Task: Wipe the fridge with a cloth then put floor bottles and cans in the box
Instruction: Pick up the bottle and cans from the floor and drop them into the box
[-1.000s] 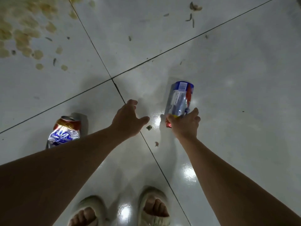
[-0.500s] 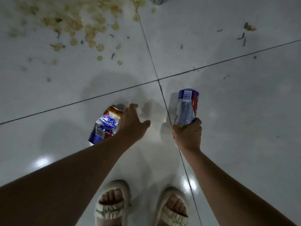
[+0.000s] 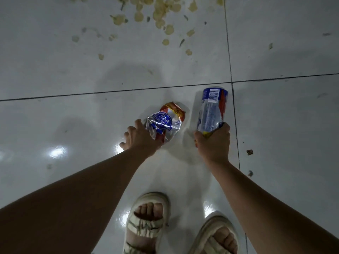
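Since half a second ago the left hand (image 3: 142,139) has come onto the crushed can (image 3: 165,123), which was lying just past its fingers then. It now touches the can's near end; the fingers (image 3: 130,129) spread out to the left, and whether any curl under the can cannot be told. The right hand (image 3: 212,143) grips the bottom of the blue-and-silver can (image 3: 211,110), fingers and thumb wrapped round it, holding it above the floor (image 3: 73,116).

Two cans show — one crushed, one whole. The crushed can's long axis runs from the left hand away and slightly right, its red-and-gold end pointing off toward the scattered chips (image 3: 165,17). The held can's long axis points away from the person, barcode end farthest, near the crossing of the tile seams. Two sandalled feet (image 3: 146,222) stand at the lower edge.
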